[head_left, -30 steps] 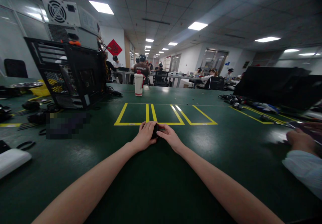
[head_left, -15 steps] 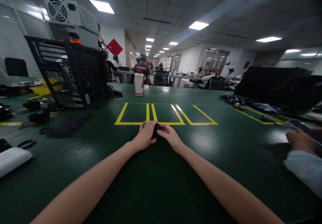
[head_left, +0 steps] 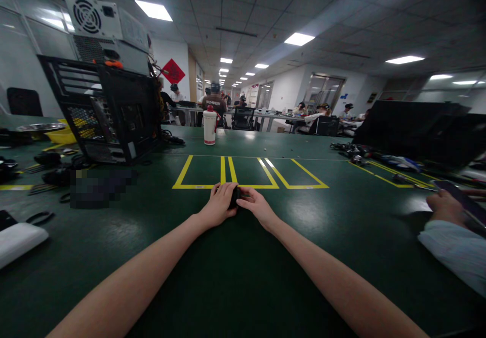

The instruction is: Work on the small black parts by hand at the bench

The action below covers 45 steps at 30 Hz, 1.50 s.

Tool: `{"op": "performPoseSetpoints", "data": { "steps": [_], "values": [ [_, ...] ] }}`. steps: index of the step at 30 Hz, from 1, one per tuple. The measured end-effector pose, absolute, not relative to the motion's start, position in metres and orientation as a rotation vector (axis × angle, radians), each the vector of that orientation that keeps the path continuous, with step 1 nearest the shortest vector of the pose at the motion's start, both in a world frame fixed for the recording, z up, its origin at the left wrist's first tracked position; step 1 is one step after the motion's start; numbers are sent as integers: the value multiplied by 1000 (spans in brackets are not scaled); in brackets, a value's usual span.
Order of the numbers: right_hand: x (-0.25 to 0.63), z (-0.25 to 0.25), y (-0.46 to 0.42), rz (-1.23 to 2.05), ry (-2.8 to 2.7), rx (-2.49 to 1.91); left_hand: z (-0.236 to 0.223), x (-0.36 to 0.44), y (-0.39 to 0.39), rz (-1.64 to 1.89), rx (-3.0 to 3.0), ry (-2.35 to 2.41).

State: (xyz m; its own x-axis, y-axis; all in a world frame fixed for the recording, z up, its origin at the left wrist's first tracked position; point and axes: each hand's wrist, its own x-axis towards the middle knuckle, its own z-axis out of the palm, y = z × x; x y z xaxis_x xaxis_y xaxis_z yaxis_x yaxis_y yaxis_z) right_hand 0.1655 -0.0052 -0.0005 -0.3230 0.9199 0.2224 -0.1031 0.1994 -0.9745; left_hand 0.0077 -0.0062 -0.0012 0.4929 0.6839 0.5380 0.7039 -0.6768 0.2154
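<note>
Between my two hands is a small black object, mostly covered by fingers, so its kind cannot be made out. My left hand wraps round it from the left, fingers curled over its top and thumb low at the near side. From the right, my right hand closes on the same object with thumb and fingertips. Both hands are low over the green table, just in front of the yellow tape outlines.
A black computer case with power supplies on top stands left. A white bottle is beyond the tape. Cables lie left. At right, another person's hand holds a phone, near a large black panel.
My hands and the black object stay almost in place; my right thumb has shifted very slightly. The other person's hand and sleeve at the right have moved a little to the left.
</note>
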Motion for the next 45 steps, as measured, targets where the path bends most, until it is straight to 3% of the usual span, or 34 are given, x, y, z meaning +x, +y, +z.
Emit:
{"op": "performPoseSetpoints", "data": {
  "steps": [26, 45],
  "values": [
    [162, 0, -6, 1106, -1562, -844, -1, 10, -7, -977, -2632, -1282],
    [153, 9, -24, 1194, -1590, -858, 5, 2, -31, -939, -2694, -1434]
  ]
}}
